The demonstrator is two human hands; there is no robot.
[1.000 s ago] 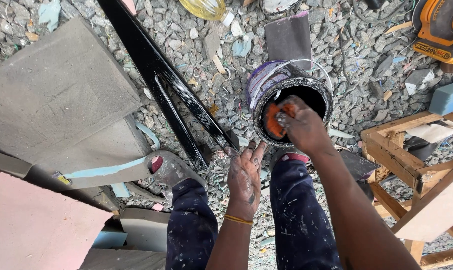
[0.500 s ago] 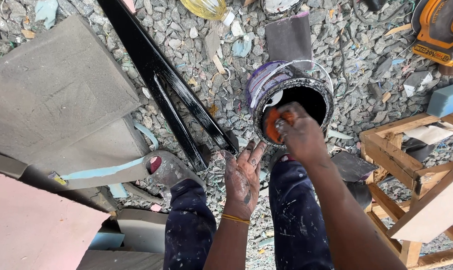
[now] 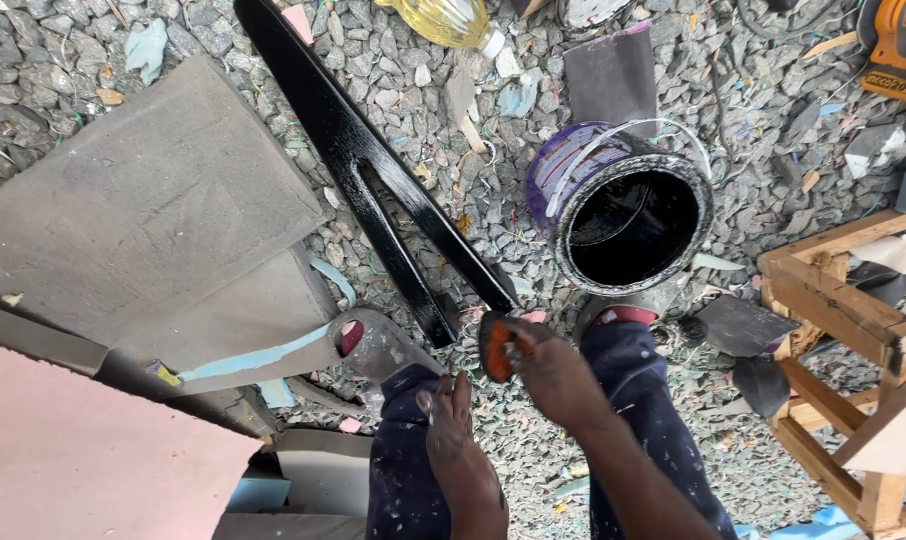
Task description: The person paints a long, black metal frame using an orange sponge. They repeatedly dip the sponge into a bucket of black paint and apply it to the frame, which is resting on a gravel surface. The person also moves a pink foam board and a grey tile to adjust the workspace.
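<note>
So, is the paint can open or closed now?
Open. The paint can has no lid on it; its round mouth shows a black inside.

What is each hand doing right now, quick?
Left hand: open, fingers spread, holding nothing, resting by the knee.
Right hand: closed on an orange sponge blackened with paint, near the black wooden piece.

gravel ground; paint can; black wooden piece; grey slab

1. A grey slab is lying on the gravel ground at left.
2. A wooden frame is standing at right.
3. A yellow bottle is lying at the top edge.
</note>
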